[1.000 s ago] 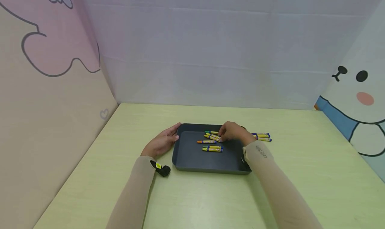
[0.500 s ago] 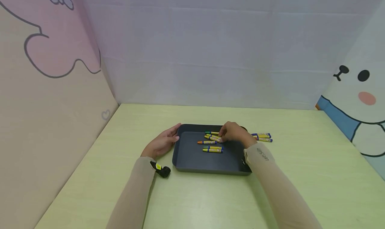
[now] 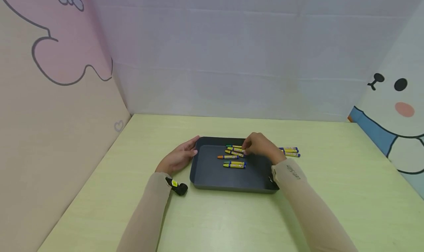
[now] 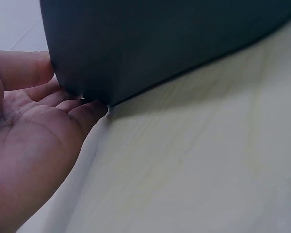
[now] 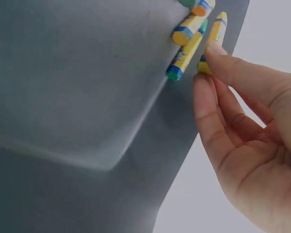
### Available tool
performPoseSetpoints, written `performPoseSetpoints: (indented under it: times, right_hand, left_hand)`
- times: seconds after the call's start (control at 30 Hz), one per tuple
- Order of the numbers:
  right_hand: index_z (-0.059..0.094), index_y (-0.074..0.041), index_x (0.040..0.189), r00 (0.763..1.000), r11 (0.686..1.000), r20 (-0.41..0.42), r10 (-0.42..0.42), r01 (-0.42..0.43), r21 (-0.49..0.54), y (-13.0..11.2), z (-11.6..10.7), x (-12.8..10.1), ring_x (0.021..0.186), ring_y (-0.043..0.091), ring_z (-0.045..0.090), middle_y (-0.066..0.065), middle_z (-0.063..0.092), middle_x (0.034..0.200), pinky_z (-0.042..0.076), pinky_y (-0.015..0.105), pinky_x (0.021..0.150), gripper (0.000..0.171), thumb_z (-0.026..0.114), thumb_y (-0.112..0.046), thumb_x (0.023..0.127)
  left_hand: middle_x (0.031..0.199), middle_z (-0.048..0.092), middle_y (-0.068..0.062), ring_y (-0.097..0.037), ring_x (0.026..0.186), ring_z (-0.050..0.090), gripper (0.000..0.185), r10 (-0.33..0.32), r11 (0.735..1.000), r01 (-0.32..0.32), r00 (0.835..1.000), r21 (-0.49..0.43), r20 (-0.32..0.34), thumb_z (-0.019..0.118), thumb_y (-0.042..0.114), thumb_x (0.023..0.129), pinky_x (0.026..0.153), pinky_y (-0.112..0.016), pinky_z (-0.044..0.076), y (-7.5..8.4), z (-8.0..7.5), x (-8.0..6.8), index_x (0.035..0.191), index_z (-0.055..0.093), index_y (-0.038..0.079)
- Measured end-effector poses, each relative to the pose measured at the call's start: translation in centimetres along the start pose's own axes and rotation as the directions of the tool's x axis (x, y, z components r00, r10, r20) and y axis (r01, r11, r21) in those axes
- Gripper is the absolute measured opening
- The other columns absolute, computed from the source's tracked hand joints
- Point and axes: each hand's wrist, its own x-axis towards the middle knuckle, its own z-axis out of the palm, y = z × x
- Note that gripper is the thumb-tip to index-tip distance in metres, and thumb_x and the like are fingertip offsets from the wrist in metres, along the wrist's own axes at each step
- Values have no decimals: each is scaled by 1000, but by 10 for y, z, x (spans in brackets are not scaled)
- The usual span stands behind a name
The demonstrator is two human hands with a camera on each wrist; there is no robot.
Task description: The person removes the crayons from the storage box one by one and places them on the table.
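Within the dark grey tray [image 3: 215,177], a yellow crayon [image 5: 218,30] sits pinched in the grip of the right hand [image 3: 260,146], its long axis running sideways, tip leftward, beside other crayons [image 3: 234,166]. The left hand [image 3: 177,158] holds the tray's left edge on the bench [image 3: 215,222].

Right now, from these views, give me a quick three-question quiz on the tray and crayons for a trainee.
1. Multiple choice: what does the right hand pinch?
A) the tray's near rim
B) a yellow-tipped crayon
C) an orange-tipped crayon
2. True or false: the left hand holds a crayon.
3. Fill in: in the head view, some crayons lie on the table, off the gray tray's ___ side.

Key: 1. B; 2. False, it touches the gray tray; 3. right.
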Motion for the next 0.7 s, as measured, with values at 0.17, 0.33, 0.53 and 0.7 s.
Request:
performPoseSetpoints:
  times: [0.17, 0.33, 0.53, 0.7]
  right_hand:
    - [74, -3, 101, 999, 999, -31, -35, 35, 6, -2, -8, -7, 86, 22, 68, 12, 73, 99, 56, 38, 76, 16, 69, -6, 86]
    - [74, -2, 104, 998, 999, -45, -45, 45, 2, -3, -16, -12, 88, 23, 68, 13, 72, 101, 56, 39, 78, 18, 69, -6, 87]
    - [73, -1, 105, 998, 999, -45, -53, 53, -5, -1, -24, -20, 88, 24, 69, 13, 73, 101, 56, 39, 78, 19, 68, -7, 88]
    - [73, -1, 106, 995, 997, -61, -77, 77, -15, 5, -29, -26, 89, 25, 69, 14, 72, 103, 56, 39, 77, 20, 68, -8, 88]
  left_hand:
    - [162, -12, -7, -24, 149, -13, 69, 5, 1000, -5, 1000, 8, 12, 37, -6, 99, 121, -42, -2, 0, -1, 0, 156, 0, 9]
    - [162, -11, -6, -23, 149, -13, 69, -4, 1000, 4, 1000, 9, 0, 36, -6, 99, 121, -42, -2, 0, -1, 0, 156, 1, 10]
    - [162, -12, -6, -23, 149, -13, 69, -7, 1000, 7, 1000, 9, -2, 36, -6, 99, 121, -41, -2, 1, 0, 0, 156, 0, 10]
    - [162, -11, -7, -23, 149, -13, 69, -11, 1000, 11, 1000, 0, -4, 35, -7, 99, 121, -41, -2, 2, 1, 0, 156, 0, 10]
